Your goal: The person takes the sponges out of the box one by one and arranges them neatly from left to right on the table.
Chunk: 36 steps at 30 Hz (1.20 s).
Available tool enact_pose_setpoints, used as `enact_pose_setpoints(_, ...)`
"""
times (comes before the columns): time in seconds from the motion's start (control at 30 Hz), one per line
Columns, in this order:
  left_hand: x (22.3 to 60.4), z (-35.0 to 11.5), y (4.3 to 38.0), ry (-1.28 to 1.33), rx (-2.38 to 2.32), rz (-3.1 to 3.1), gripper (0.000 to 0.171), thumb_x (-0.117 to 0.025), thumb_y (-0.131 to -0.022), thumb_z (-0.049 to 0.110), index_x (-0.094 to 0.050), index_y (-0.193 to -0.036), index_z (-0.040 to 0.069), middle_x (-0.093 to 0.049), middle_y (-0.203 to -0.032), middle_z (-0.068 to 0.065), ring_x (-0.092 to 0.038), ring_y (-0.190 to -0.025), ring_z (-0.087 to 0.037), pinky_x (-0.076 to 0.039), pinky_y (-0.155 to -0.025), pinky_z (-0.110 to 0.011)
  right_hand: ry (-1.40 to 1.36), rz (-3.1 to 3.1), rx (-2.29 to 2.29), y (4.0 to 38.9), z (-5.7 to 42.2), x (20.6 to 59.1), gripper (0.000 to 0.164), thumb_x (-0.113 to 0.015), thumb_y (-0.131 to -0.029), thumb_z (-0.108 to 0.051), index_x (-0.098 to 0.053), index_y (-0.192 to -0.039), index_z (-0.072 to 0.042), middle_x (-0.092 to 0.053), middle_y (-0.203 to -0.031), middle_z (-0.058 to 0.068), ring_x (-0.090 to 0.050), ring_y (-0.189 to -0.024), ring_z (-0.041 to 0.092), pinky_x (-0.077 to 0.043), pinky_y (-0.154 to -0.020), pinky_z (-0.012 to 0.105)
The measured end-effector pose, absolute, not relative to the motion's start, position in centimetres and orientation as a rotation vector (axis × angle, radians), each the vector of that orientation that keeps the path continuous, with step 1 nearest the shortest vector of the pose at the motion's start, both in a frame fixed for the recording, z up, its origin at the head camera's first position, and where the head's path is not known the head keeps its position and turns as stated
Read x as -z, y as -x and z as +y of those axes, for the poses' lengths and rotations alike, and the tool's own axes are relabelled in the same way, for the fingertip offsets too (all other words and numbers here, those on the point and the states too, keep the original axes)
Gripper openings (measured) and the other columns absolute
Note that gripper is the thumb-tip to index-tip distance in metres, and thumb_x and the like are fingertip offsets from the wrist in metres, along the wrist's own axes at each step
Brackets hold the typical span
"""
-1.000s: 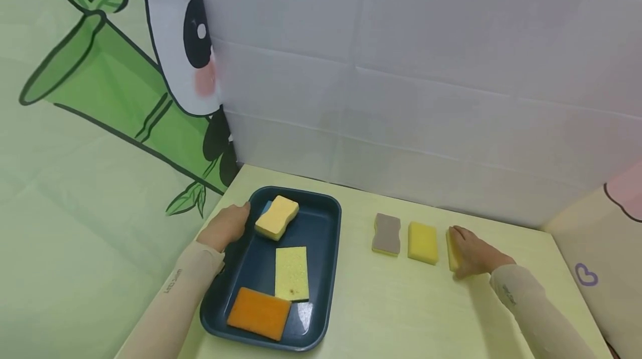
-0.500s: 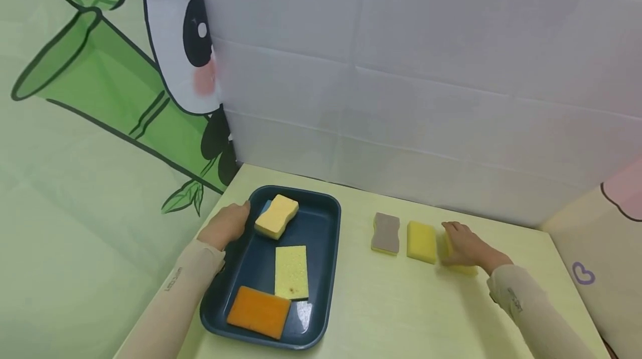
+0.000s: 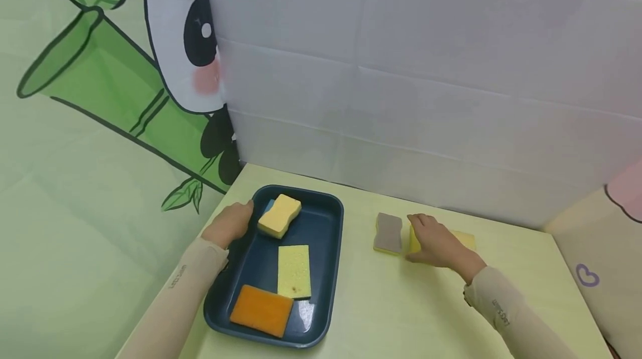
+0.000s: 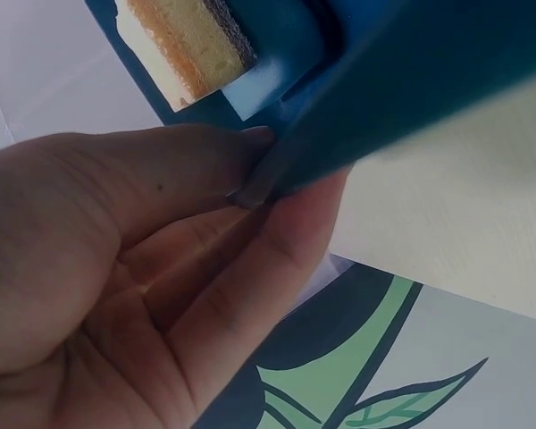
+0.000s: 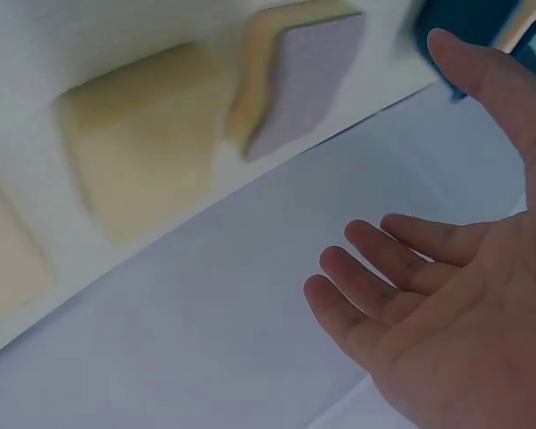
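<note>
At the left, my left hand (image 3: 232, 224) pinches the rim of a dark blue tray (image 3: 337, 247) between thumb and fingers, as the left wrist view also shows. My right hand (image 3: 435, 243) hovers over two yellow sponges on the table, fingers spread and nothing in the palm. One yellow sponge (image 5: 143, 147) is mostly hidden by that hand in the head view; the other yellow sponge (image 3: 465, 239) shows beyond its knuckles. Just left of the fingertips lies a grey-topped sponge (image 3: 388, 233) with a yellow underside and a wavy edge.
Inside the tray are a waisted cream sponge (image 3: 281, 216) over a bit of blue, a flat pale yellow sponge (image 3: 293, 271) and an orange sponge (image 3: 261, 310). A white wall sheet (image 3: 401, 97) rises behind the table; a printed green sheet (image 3: 75, 225) hangs at left.
My right hand has slid left from the rightmost yellow sponge to over the middle one. That rightmost sponge is uncovered and appears turned crosswise. My left hand stays on the tray rim.
</note>
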<state>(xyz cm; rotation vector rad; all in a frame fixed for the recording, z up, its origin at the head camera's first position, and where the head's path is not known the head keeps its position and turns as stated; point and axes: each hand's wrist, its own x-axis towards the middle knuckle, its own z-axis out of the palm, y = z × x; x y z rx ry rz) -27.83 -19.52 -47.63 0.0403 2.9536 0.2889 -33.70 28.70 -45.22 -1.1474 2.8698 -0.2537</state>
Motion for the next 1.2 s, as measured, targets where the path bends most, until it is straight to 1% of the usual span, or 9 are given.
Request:
enact_pose_setpoints(0.1,47.5,-19.3,27.8,-0.033,-0.288,2.948,0.048,-0.05,-0.097,-0.011,-0.038,-0.143,-0.017,-0.06,-0.12,-0.034,-0.065,-0.093,-0.034,-0.055,-0.085,-0.049,1.233,2.853,0.284,33.0,27.1,44.9,0.086,-0.087,-0.076,-0.028,-0.045,-0.137,0.015,-0.05,-0.133,0.03,-0.049,-0.122,0.047,-0.046,-0.097,0.059)
enact_pose_setpoints(0.2,47.4,-19.1,27.7,-0.024,-0.285,2.947,0.048,-0.051,-0.097,-0.012,-0.038,-0.142,-0.018,-0.06,-0.119,-0.034,-0.064,-0.087,-0.03,-0.056,-0.082,-0.048,1.299,2.816,0.297,32.3,25.2,44.5,0.086,-0.087,-0.078,-0.03,-0.045,-0.139,0.013,-0.05,-0.136,0.027,-0.049,-0.124,0.045,-0.045,-0.098,0.057)
enact_pose_setpoints(0.27,47.3,-19.1,27.8,-0.024,-0.283,2.948,0.047,-0.051,-0.097,-0.012,-0.039,-0.142,-0.018,-0.061,-0.118,-0.034,-0.064,-0.086,-0.03,-0.056,-0.082,-0.048,1.326,2.783,0.307,31.8,23.9,44.3,0.087,-0.086,-0.078,-0.032,-0.044,-0.141,0.012,-0.049,-0.138,0.027,-0.048,-0.127,0.044,-0.044,-0.101,0.056)
enact_pose_setpoints(0.43,47.2,-18.9,27.9,-0.022,-0.268,2.95,0.046,-0.051,-0.097,-0.011,-0.04,-0.141,-0.018,-0.061,-0.118,-0.034,-0.067,-0.091,-0.034,-0.056,-0.082,-0.049,1.388,2.711,0.318,30.8,20.1,44.2,0.088,-0.084,-0.08,-0.036,-0.043,-0.142,0.01,-0.048,-0.14,0.024,-0.046,-0.129,0.041,-0.041,-0.106,0.053)
enact_pose_setpoints(0.6,47.4,-19.1,28.0,-0.026,-0.273,2.948,0.046,-0.05,-0.097,-0.011,-0.04,-0.141,-0.018,-0.061,-0.119,-0.034,-0.066,-0.097,-0.039,-0.056,-0.083,-0.05,1.41,2.672,0.204,29.7,16.4,44.4,0.093,-0.081,-0.081,-0.046,-0.041,-0.146,0.006,-0.046,-0.144,0.02,-0.044,-0.133,0.037,-0.041,-0.107,0.048)
enact_pose_setpoints(0.7,47.5,-19.2,27.9,-0.025,-0.267,2.954,0.045,-0.05,-0.097,-0.011,-0.041,-0.141,-0.018,-0.061,-0.118,-0.034,-0.066,-0.098,-0.041,-0.056,-0.083,-0.051,1.424,2.637,0.132,29.1,14.4,44.6,0.096,-0.08,-0.081,-0.05,-0.039,-0.149,0.004,-0.044,-0.148,0.018,-0.042,-0.135,0.034,-0.04,-0.109,0.045)
enact_pose_setpoints(0.9,47.6,-19.5,27.9,-0.049,-0.252,2.96,0.045,-0.051,-0.097,-0.011,-0.041,-0.14,-0.019,-0.062,-0.114,-0.035,-0.067,-0.096,-0.041,-0.056,-0.081,-0.05,1.494,2.608,0.031,28.0,10.1,45.7,0.098,-0.08,-0.08,-0.055,-0.04,-0.15,0.001,-0.044,-0.148,0.016,-0.043,-0.135,0.031,-0.039,-0.11,0.041)
enact_pose_setpoints(1.07,47.5,-19.6,27.7,-0.069,-0.24,2.968,0.045,-0.051,-0.096,-0.012,-0.041,-0.139,-0.02,-0.062,-0.113,-0.035,-0.066,-0.097,-0.044,-0.056,-0.082,-0.051,1.514,2.573,-0.034,27.1,7.5,47.0,0.102,-0.08,-0.077,-0.058,-0.039,-0.151,-0.003,-0.043,-0.15,0.013,-0.042,-0.136,0.028,-0.04,-0.109,0.041)
enact_pose_setpoints(1.2,47.3,-19.6,27.5,-0.095,-0.219,2.995,0.042,-0.052,-0.095,-0.012,-0.044,-0.136,-0.02,-0.063,-0.106,-0.035,-0.067,-0.091,-0.044,-0.057,-0.078,-0.051,1.49,2.548,-0.117,26.7,5.8,48.0,0.106,-0.08,-0.073,-0.063,-0.037,-0.152,-0.006,-0.041,-0.152,0.009,-0.04,-0.137,0.024,-0.039,-0.11,0.038)
